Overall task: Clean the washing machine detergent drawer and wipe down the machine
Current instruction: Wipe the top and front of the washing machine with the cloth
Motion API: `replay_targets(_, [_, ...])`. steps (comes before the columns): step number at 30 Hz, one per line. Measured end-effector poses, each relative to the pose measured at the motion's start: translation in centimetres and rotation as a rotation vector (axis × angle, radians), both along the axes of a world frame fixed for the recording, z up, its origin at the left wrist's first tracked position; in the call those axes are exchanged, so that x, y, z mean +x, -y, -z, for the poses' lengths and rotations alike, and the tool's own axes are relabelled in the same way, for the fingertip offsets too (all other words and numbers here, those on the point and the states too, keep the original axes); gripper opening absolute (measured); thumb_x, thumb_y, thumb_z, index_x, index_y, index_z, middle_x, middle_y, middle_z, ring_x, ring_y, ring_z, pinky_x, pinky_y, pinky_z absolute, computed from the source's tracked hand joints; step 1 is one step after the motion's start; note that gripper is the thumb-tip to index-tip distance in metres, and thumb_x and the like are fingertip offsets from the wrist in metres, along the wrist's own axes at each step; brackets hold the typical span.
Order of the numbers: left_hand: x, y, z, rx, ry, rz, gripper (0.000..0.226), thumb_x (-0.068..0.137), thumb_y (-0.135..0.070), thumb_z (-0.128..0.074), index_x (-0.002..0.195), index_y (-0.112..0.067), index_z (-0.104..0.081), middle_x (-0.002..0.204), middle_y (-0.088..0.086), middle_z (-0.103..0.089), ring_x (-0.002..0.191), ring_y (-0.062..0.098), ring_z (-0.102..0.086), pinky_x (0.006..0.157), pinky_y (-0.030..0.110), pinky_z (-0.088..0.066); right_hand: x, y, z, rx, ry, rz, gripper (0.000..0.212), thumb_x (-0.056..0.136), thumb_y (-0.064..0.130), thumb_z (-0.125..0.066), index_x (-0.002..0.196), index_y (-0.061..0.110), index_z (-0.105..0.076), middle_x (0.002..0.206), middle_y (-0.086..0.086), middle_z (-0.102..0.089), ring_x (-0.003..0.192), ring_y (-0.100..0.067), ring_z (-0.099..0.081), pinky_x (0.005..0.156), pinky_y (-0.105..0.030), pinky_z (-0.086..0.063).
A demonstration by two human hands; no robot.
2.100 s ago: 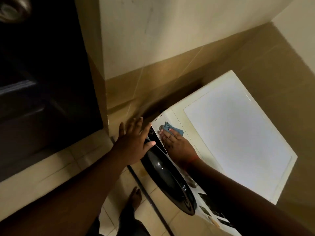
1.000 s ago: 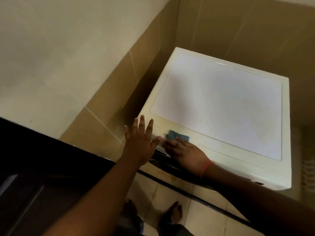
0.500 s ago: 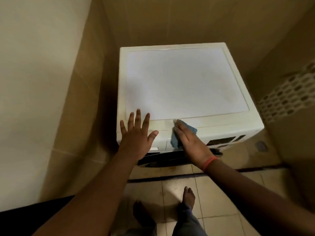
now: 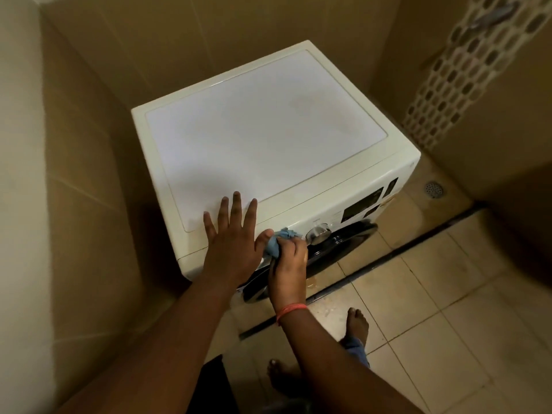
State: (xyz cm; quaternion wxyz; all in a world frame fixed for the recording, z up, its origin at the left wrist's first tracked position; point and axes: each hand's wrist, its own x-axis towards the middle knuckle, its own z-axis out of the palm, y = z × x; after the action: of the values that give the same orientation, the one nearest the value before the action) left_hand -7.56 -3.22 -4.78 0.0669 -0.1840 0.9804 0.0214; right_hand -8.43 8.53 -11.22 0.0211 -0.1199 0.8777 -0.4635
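Blue cloth [image 4: 276,241], spread flat under the right hand [image 4: 288,258] half a second earlier at the top front edge of the washing machine [image 4: 263,138], was now bunched in that hand's curled fingers and pressed lower on the front panel, just left of the dial [image 4: 319,233]. The left hand [image 4: 231,240] stayed flat and released on the front corner of the lid, bracing, so the wipe-down seemed to have passed from the top to the drawer area, though the drawer itself was hidden behind the hands.

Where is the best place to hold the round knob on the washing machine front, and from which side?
Pinch the knob by its round rim, coming straight from the front: it sticks out from the panel, and the right hand with the cloth crowds its left.
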Motion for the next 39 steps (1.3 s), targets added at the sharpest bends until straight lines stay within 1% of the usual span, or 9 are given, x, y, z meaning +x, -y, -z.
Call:
replay_targets(6, [-0.4, 0.4, -1.0, -0.03, -0.018, 0.031, 0.084, 0.088, -0.069, 0.013, 0.157, -0.025, -0.003, 0.165, 0.011, 0.005, 0.151, 0.034, 0.003, 0.117, 0.065, -0.005, -0.4, 0.2, 0.0, -0.134, 0.374, 0.268, 0.032, 0.091, -0.005, -0.049, 0.12, 0.008, -0.048, 0.126, -0.005, -0.043, 0.116, -0.019, -0.051, 0.099, -0.02, -0.038])
replay_targets(11, [-0.8, 0.5, -1.0, -0.034, -0.011, 0.042, 0.082, 0.089, -0.069, 0.008, 0.157, -0.024, -0.003, 0.165, 0.012, 0.005, 0.151, 0.034, 0.003, 0.117, 0.065, -0.005, -0.3, 1.5, -1.7, -0.242, 0.302, 0.36, 0.036, 0.097, 0.004, -0.052, 0.132, 0.006, -0.043, 0.13, 0.001, -0.033, 0.114, -0.005, -0.04, 0.089, 0.006, -0.024])
replay_targets(13, [-1.0, 0.5, -1.0, -0.035, -0.009, 0.048, 0.084, 0.088, -0.069, 0.011, 0.157, -0.024, -0.003, 0.165, 0.012, 0.004, 0.151, 0.034, 0.002, 0.117, 0.064, -0.005, -0.6, 1.3, -1.1, -0.208, 0.354, 0.366, 0.035, 0.098, 0.005, -0.047, 0.133, 0.006, -0.041, 0.131, -0.002, -0.036, 0.112, -0.007, -0.042, 0.091, -0.003, -0.03])
replay_targets(17, [-1.3, 0.0, -1.0, -0.029, -0.011, 0.05, 0.085, 0.087, -0.07, 0.013, 0.157, -0.025, -0.002, 0.165, 0.012, 0.005, 0.151, 0.034, 0.003, 0.117, 0.064, -0.004, -2.2, 1.6, -0.7, -0.182, 0.64, 0.468, 0.027, 0.096, -0.005, -0.039, 0.122, -0.006, -0.047, 0.124, -0.025, -0.051, 0.113, -0.035, -0.054, 0.082, -0.018, -0.039])
replay_targets(21, [-1.3, 0.1, -0.9, -0.021, -0.007, 0.056, 0.088, 0.084, -0.072, 0.016, 0.157, -0.026, 0.0, 0.165, 0.011, 0.007, 0.151, 0.034, 0.005, 0.117, 0.064, -0.003, -1.4, 3.0, -2.6, -0.227, 0.603, 0.48, 0.039, 0.103, 0.011, -0.038, 0.142, 0.006, -0.034, 0.135, -0.012, -0.037, 0.12, -0.025, -0.047, 0.089, -0.018, -0.032])
replay_targets(24, [-1.0, 0.3, -0.8, -0.019, -0.003, 0.05, 0.086, 0.086, -0.071, 0.014, 0.157, -0.025, -0.002, 0.165, 0.012, 0.004, 0.151, 0.034, 0.003, 0.117, 0.064, -0.004, -1.6, 2.7, -1.8, -0.221, 0.686, 0.45, 0.049, 0.102, 0.006, -0.036, 0.149, 0.006, -0.026, 0.14, -0.013, -0.04, 0.126, -0.027, -0.046, 0.097, -0.02, -0.032])
replay_targets(28, [-1.0, 0.5, -0.9, -0.03, -0.012, 0.056, 0.085, 0.087, -0.07, 0.013, 0.157, -0.025, -0.004, 0.165, 0.012, 0.002, 0.151, 0.034, 0.001, 0.116, 0.064, -0.006, -3.0, 1.9, -1.3, -0.193, 0.851, 0.45, 0.038, 0.099, 0.005, -0.039, 0.136, 0.002, -0.041, 0.132, -0.02, -0.053, 0.118, -0.035, -0.054, 0.102, -0.042, -0.045])
replay_targets(33, [-0.8, 0.4, -0.5, -0.027, 0.002, 0.053, 0.083, 0.087, -0.07, 0.011, 0.157, -0.026, -0.002, 0.165, 0.011, 0.005, 0.151, 0.033, 0.003, 0.117, 0.063, -0.004, -2.4, 2.5, -2.9, -0.234, 0.694, 0.453, 0.039, 0.102, 0.011, -0.037, 0.14, 0.003, -0.038, 0.137, -0.018, -0.045, 0.123, -0.033, -0.05, 0.1, -0.033, -0.041])
replay_targets(39, [-0.9, 0.2, -0.8, -0.019, -0.015, 0.072, 0.082, 0.089, -0.069, 0.007, 0.157, -0.025, -0.003, 0.165, 0.011, 0.004, 0.151, 0.033, 0.002, 0.117, 0.063, -0.005, -3.5, 1.3, -2.6, -0.262, 0.992, 0.423, 0.037, 0.099, 0.008, -0.039, 0.134, -0.003, -0.045, 0.129, -0.024, -0.056, 0.113, -0.038, -0.059, 0.076, -0.035, -0.052])
